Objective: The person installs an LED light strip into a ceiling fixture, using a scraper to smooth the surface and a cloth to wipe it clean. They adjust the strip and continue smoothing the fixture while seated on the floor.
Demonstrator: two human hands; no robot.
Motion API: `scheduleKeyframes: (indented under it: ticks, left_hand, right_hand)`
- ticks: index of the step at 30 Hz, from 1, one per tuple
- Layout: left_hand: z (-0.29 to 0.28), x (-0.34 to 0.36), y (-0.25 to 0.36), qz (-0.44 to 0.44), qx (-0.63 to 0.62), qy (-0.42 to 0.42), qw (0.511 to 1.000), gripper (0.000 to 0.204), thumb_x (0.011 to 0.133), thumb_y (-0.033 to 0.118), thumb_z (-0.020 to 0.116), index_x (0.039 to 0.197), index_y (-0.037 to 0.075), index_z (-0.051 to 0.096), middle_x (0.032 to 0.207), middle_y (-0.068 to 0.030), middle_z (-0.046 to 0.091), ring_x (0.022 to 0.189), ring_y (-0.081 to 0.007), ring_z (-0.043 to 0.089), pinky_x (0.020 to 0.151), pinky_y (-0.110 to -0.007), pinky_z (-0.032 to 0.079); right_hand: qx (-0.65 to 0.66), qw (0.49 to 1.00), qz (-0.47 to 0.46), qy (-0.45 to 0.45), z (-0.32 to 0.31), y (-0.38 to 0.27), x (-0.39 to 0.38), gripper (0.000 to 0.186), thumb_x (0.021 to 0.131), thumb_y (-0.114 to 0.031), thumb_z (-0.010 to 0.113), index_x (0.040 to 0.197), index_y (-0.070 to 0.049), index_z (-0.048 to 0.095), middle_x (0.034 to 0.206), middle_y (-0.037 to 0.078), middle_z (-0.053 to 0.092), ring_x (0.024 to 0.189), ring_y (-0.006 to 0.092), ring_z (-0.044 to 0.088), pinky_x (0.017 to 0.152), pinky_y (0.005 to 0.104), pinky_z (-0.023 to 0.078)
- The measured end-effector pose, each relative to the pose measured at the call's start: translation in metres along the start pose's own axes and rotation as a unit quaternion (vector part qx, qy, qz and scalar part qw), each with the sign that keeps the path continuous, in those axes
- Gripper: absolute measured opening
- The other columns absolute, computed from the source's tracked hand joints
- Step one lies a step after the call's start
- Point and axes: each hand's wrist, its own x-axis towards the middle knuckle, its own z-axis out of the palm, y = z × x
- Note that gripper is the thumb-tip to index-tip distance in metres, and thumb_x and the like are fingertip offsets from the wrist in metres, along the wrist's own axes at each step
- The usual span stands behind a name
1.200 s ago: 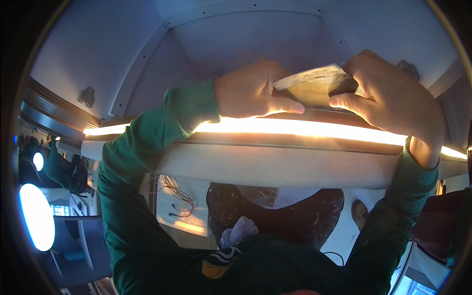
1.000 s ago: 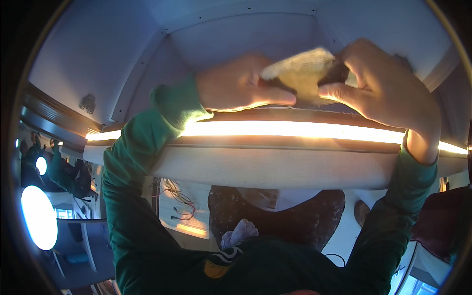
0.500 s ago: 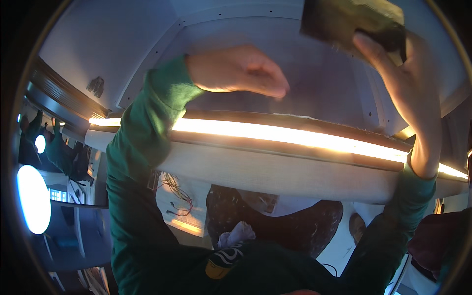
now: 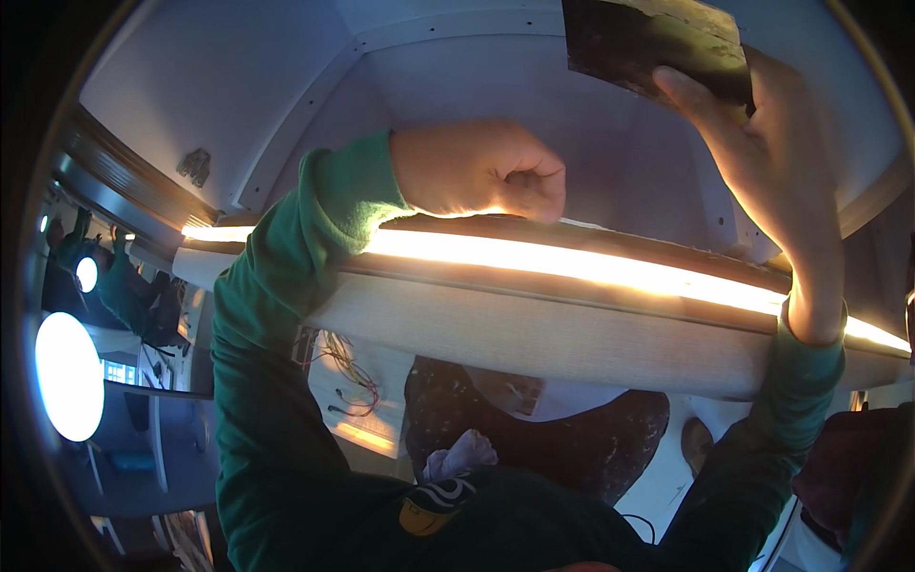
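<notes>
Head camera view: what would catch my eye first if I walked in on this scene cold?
Most likely the glowing light strip, a bright band running across the middle along a wooden ledge. Just above it the left hand is curled into a fist, while the right hand reaches to the upper right and presses a dark flat pad against the pale panelled surface. Both arms wear green sleeves.

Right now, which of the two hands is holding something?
The right hand, raised high against the white panel: its open fingers press a dark sanding pad there. The left hand is a closed fist at the glowing light strip, with nothing visible in it.
</notes>
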Motion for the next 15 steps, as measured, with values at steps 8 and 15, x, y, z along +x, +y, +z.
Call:
scheduleKeyframes:
  ticks: [8,15]
  left_hand:
    - [-0.002,-0.003,-0.003,-0.05,0.003,-0.017,0.999,0.021,0.105,0.022,0.061,0.102,0.002,0.063,0.088,0.0014,0.059,0.084,-0.0102,0.053,0.081,-0.027,0.047]
    - [-0.011,-0.007,-0.002,-0.057,-0.075,-0.062,0.994,0.019,0.101,0.019,0.067,0.105,0.001,0.068,0.094,0.0012,0.066,0.089,-0.0075,0.06,0.082,-0.025,0.05]
  right_hand:
    - [-0.024,0.997,0.063,-0.041,-0.004,0.002,-0.001,0.037,0.096,-0.036,0.072,0.106,0.0,0.072,0.073,0.003,0.066,0.062,0.0096,0.052,0.062,0.0277,0.043]
    - [0.004,0.998,0.035,-0.048,-0.001,0.004,0.0,0.037,0.097,-0.036,0.071,0.107,0.0,0.072,0.077,0.003,0.069,0.064,0.0085,0.053,0.063,0.0266,0.043]
